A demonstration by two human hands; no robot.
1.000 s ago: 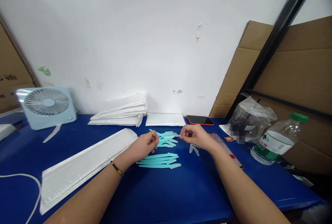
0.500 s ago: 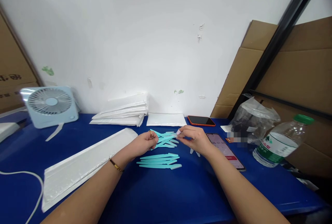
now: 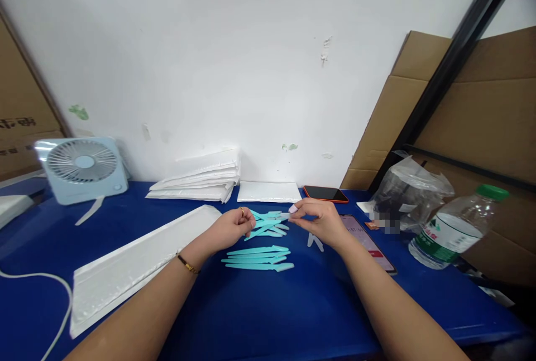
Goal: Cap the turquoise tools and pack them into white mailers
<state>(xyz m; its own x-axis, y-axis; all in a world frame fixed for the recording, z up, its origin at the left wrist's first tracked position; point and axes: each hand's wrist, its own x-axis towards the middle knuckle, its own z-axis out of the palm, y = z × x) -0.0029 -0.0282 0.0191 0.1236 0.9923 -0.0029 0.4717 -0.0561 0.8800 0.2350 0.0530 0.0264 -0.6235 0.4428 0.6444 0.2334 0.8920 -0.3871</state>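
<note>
My left hand point(image 3: 232, 230) is closed, its thumb and fingers pinching the handle end of a teal eyebrow razor point(image 3: 268, 218). At the razor's other end, the fingertips of my right hand point(image 3: 318, 219) are pinched on its pale translucent tip; whether that is a loose cover or the blade end, I cannot tell. Beneath both hands lies a crossed pile of teal eyebrow razors point(image 3: 272, 232). Nearer to me, several more razors point(image 3: 255, 266) lie side by side in a row. Two small translucent strips point(image 3: 315, 241) rest below my right hand.
A long white padded envelope point(image 3: 138, 269) lies by my left forearm. Behind are stacked envelopes point(image 3: 196, 177), a flat white packet point(image 3: 269, 192) and an orange-edged phone point(image 3: 325, 193). Another phone point(image 3: 372, 249), a bottle point(image 3: 450, 232) and a plastic bag point(image 3: 408, 193) stand right; a fan point(image 3: 86, 168) stands left.
My right hand has shifted slightly to the right, away from my left hand, still pinching the razor's pale end. My left hand stays almost in place.
</note>
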